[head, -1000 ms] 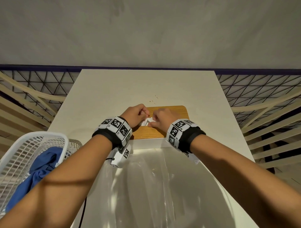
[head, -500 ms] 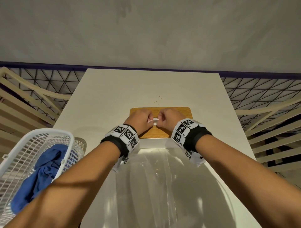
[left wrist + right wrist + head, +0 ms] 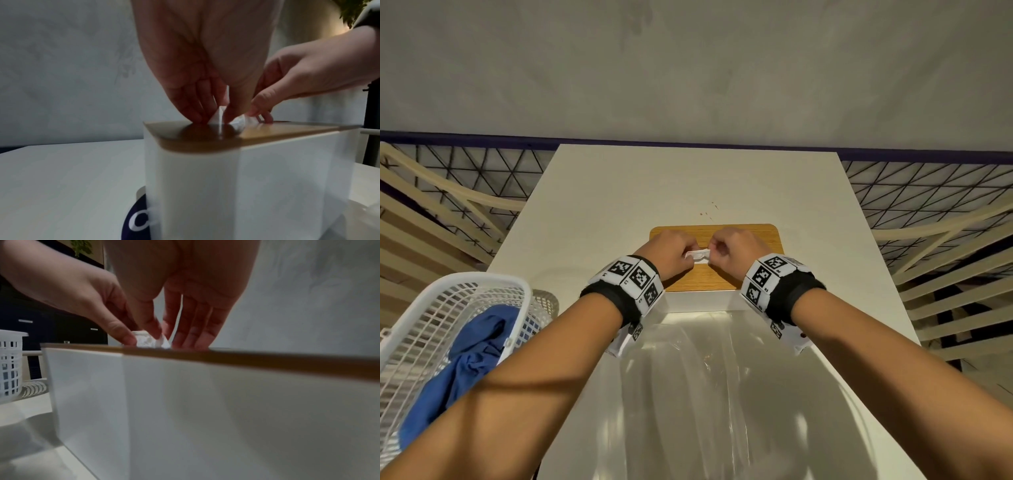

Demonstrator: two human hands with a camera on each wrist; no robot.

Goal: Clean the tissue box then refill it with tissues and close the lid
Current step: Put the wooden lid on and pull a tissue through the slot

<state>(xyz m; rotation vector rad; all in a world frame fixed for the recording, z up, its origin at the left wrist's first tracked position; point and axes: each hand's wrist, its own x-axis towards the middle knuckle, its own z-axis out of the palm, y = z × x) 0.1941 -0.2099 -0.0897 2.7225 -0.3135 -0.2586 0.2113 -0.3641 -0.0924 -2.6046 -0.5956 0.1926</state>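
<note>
The white tissue box stands on the table with its wooden lid on top. A white tissue pokes up through the middle of the lid. My left hand pinches the tissue's left end and my right hand pinches its right end. In the left wrist view the tissue rises from the lid between my fingers. In the right wrist view the tissue sits just above the lid, pinched by both thumbs.
A white mesh basket holding a blue cloth stands at the left. Crumpled clear plastic wrap lies on the table in front of the box. The white table has bare room behind the box.
Both hands have drawn slightly apart on the lid, stretching the tissue flat between them. The head view has shifted a little.
</note>
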